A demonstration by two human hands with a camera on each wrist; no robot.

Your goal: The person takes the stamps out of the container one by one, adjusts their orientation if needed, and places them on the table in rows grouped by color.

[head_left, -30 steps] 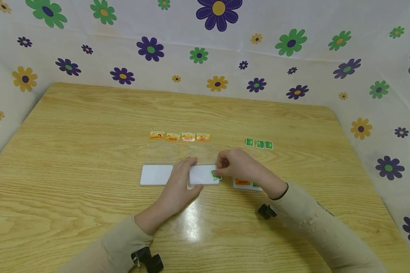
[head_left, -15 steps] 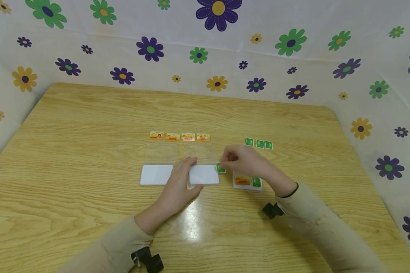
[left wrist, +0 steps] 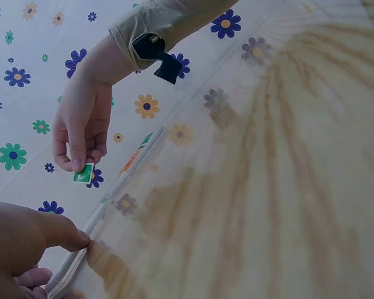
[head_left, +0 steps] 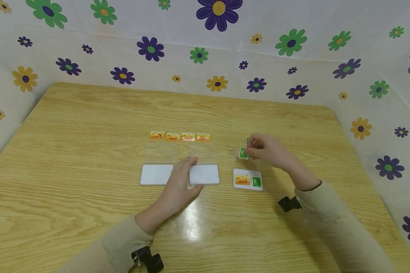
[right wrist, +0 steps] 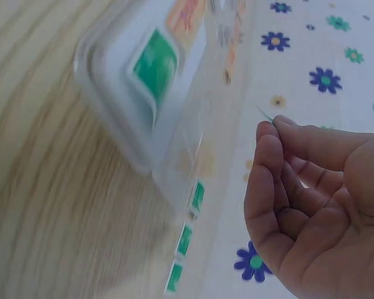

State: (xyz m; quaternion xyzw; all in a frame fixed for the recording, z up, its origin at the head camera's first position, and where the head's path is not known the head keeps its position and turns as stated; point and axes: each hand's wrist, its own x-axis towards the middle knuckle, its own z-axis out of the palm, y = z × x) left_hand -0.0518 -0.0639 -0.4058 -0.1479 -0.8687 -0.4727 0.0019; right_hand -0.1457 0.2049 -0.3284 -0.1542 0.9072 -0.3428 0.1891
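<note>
My right hand [head_left: 271, 153] pinches a small green sticker [head_left: 243, 153] between thumb and index finger, raised above the clear open lid [head_left: 235, 161] of the right-hand case. In the left wrist view that sticker [left wrist: 83, 175] hangs below the fingertips. My left hand [head_left: 177, 184] holds the left end of the middle white plastic case [head_left: 205, 174], its thumb at the near edge and its fingers toward the far edge. The right white case [head_left: 247, 186] bears an orange picture sticker [head_left: 242, 179] and a green sticker [head_left: 256, 182]. My right hand partly hides the loose green stickers behind it.
Another white case [head_left: 155, 174] lies left of the middle one, partly covered by my left hand. Several orange stickers [head_left: 173, 137] form a row behind the cases. Loose green stickers [right wrist: 184, 239] lie near the right case. A flowered cloth [head_left: 177, 49] stands behind the wooden table [head_left: 89, 121].
My right hand has lifted the green sticker off the middle case's right end and carried it right and away from me, over the right case's lid. My left hand has stayed put.
</note>
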